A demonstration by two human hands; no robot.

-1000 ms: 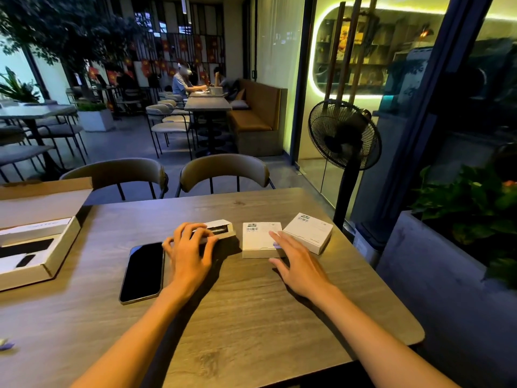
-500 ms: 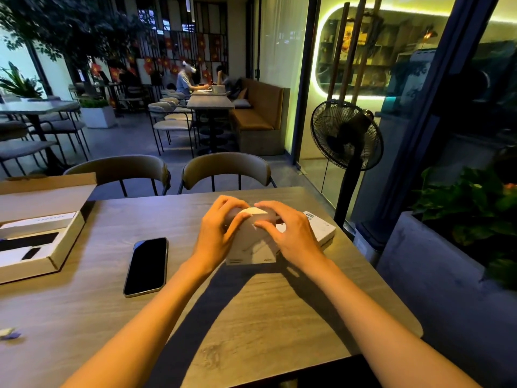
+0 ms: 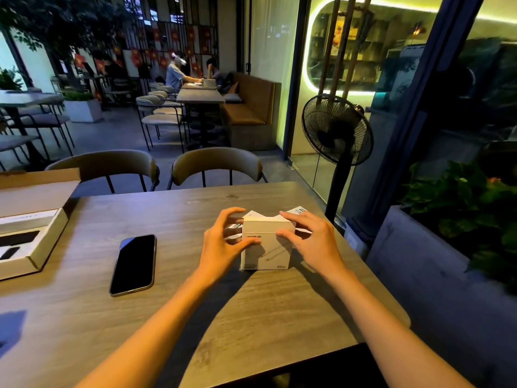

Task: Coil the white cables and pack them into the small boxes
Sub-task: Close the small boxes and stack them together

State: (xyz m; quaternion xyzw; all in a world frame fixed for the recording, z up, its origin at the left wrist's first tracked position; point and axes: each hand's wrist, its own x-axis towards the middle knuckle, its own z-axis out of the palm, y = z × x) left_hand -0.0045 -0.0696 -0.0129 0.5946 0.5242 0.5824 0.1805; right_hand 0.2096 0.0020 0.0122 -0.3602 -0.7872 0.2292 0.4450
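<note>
- small box [image 3: 265, 254] upright at frame centre, top flaps up; left hand [image 3: 221, 247] and right hand [image 3: 316, 242] both grip it, thumbs on front.
- Step looks like opening the box; no white cable visible.
- Next: spread flaps, steady base.

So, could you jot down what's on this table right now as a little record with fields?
setting: wooden table in a cafe
white box: stands upright on the table, top flaps open
left hand: grips the white box's left side, thumb on its front
right hand: grips its right side, thumb on its front
second small box: behind the right hand, partly hidden
phone: lies flat, screen dark, left of the hands
cardboard box: open, at the table's left edge
</note>
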